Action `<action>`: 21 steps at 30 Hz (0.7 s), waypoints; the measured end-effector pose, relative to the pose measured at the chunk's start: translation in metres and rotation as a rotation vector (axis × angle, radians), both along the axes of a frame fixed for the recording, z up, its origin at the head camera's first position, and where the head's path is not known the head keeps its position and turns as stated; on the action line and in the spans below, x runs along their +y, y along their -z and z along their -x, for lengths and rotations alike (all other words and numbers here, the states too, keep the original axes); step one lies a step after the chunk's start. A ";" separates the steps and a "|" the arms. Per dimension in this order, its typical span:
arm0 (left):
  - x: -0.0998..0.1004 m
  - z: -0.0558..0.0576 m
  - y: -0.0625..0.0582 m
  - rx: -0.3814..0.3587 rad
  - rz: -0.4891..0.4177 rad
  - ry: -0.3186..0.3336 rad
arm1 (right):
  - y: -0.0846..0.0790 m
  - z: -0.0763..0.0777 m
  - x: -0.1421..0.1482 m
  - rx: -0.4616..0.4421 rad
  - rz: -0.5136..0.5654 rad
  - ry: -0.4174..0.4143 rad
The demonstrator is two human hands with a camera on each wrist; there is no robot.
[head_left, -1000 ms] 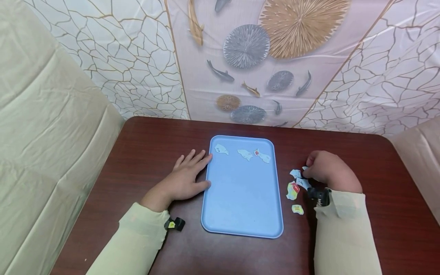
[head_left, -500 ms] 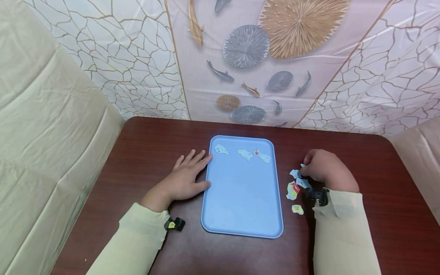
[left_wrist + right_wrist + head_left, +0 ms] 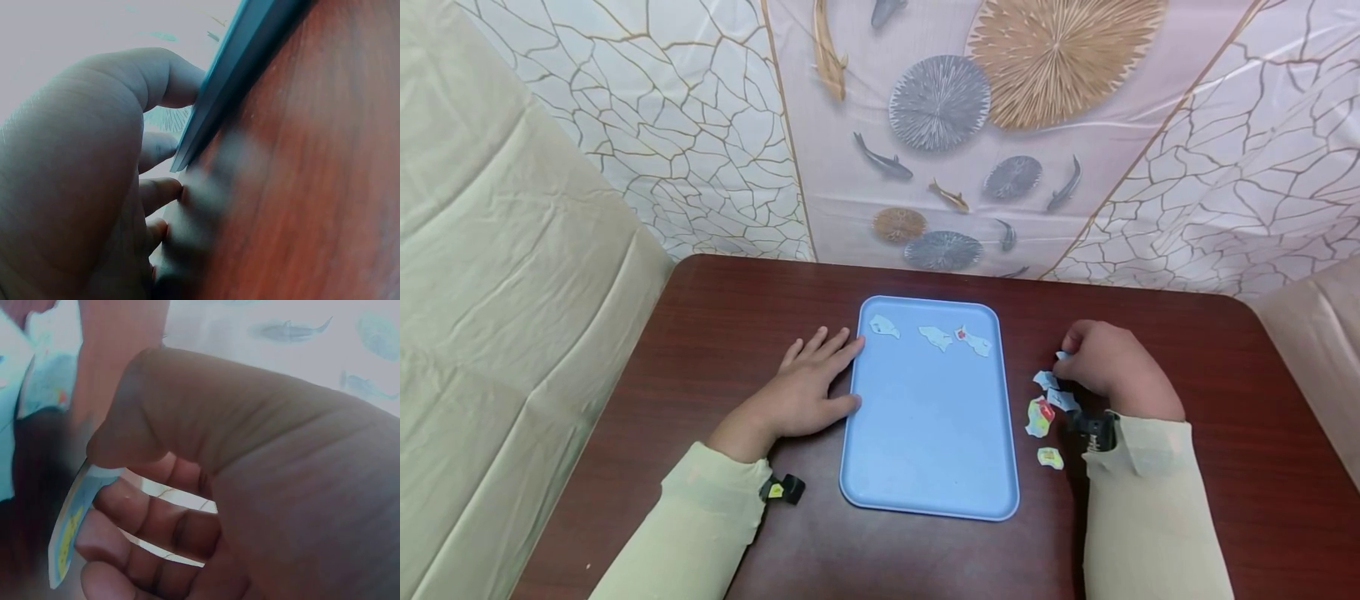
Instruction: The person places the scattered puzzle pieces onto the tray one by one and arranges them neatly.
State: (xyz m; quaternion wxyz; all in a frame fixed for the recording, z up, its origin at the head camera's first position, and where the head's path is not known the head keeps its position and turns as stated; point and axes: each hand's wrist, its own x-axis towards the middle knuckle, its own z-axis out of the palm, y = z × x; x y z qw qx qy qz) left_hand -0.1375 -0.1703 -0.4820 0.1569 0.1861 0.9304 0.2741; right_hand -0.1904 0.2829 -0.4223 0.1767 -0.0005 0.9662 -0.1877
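My left hand (image 3: 801, 387) rests with spread fingers at the left edge of the light blue tray (image 3: 928, 442). In the left wrist view, the thumb and a fingertip touch the tray's side (image 3: 219, 94). My right hand (image 3: 1112, 362) is to the right of the tray and pinches a puzzle piece, an irregular flat card, between thumb and fingers. In the right wrist view this puzzle piece (image 3: 67, 531) tilts downward, with a yellow patch and a pale cut edge showing. Just below that hand lie a pale blue piece (image 3: 1045, 380) and another pale piece (image 3: 1062, 400).
Three pale pieces lie along the tray's far end, among them a left one (image 3: 883, 326) and one with a red spot (image 3: 976, 342). A yellow-and-red piece (image 3: 1039, 417) and a small yellow piece (image 3: 1050, 457) lie right of the tray. A patterned cloth (image 3: 940, 167) hangs behind the table.
My right hand has shifted slightly left and away from me, carrying the pinched puzzle piece off the nearby loose pieces. The left hand and the tray have stayed in place.
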 end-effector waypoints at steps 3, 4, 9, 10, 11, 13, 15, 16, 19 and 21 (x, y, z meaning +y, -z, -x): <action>0.000 0.000 0.000 0.001 0.003 0.000 | -0.005 -0.001 -0.005 0.039 0.011 -0.015; 0.000 0.000 0.000 0.001 0.003 -0.001 | -0.008 -0.001 -0.008 0.052 0.017 -0.021; 0.000 0.000 -0.001 0.000 -0.003 -0.002 | -0.021 -0.004 -0.026 0.148 0.043 -0.055; 0.000 0.000 -0.001 -0.002 -0.005 -0.003 | -0.023 -0.005 -0.031 0.150 0.061 -0.053; 0.001 -0.001 -0.001 -0.003 -0.006 -0.002 | -0.025 -0.006 -0.035 0.159 0.074 -0.053; 0.001 -0.001 -0.002 -0.003 -0.006 -0.002 | -0.027 -0.007 -0.046 0.170 0.105 -0.050; 0.001 -0.001 -0.002 -0.002 -0.001 0.000 | -0.030 -0.008 -0.057 0.205 0.110 -0.070; 0.001 -0.001 -0.002 -0.001 0.000 -0.001 | -0.031 -0.008 -0.064 0.221 0.114 -0.082; 0.001 -0.001 -0.002 0.004 0.007 -0.003 | -0.034 -0.008 -0.084 0.287 0.088 -0.147; 0.001 -0.001 -0.002 0.005 0.007 -0.006 | -0.037 -0.008 -0.099 0.299 0.083 -0.189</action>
